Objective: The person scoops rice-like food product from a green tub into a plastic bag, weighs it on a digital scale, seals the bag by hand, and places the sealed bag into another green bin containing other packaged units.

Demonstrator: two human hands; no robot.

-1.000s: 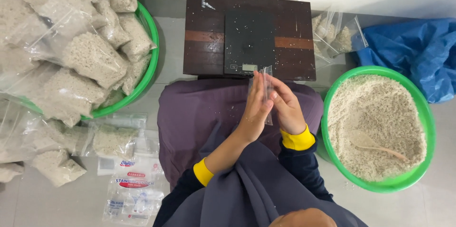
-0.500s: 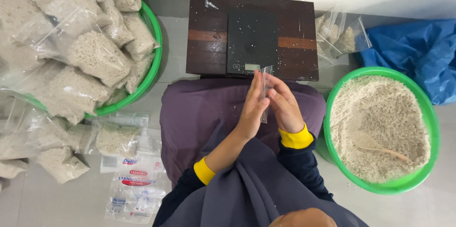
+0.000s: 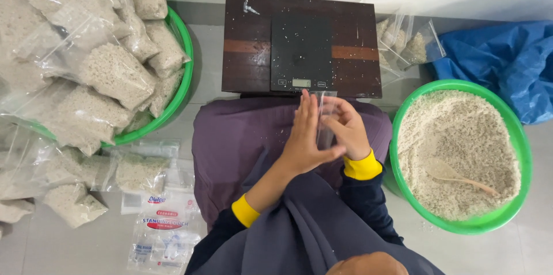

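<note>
Pouch point(image 3: 326, 120), small, clear and empty, stands upright between my two hands at the middle of the frame, just below the dark scale point(image 3: 300, 51). My left hand point(image 3: 304, 139) lies flat against its near face with the thumb crossing toward the right, and my right hand point(image 3: 345, 128) curls around the far side, fingers point(image 3: 329, 118) pinching the film. Both hands are closed on the pouch, neither one spread wide.

To do this well, I judge the two faces should be rubbed against each other near the mouth, so the film parts without creasing. A light pinch is enough; a hard one only keeps the sides stuck together.

The scale sits on a dark wooden surface point(image 3: 247, 50) at top centre, flecked with crumbs. At right is a green basin point(image 3: 514, 137) of pale grain with a wooden spoon point(image 3: 455, 174) lying in it. At upper left a second green basin point(image 3: 184, 73) is heaped with filled bags point(image 3: 109, 70), and a packet of pouches point(image 3: 164, 232) lies on the floor at lower left.
</note>
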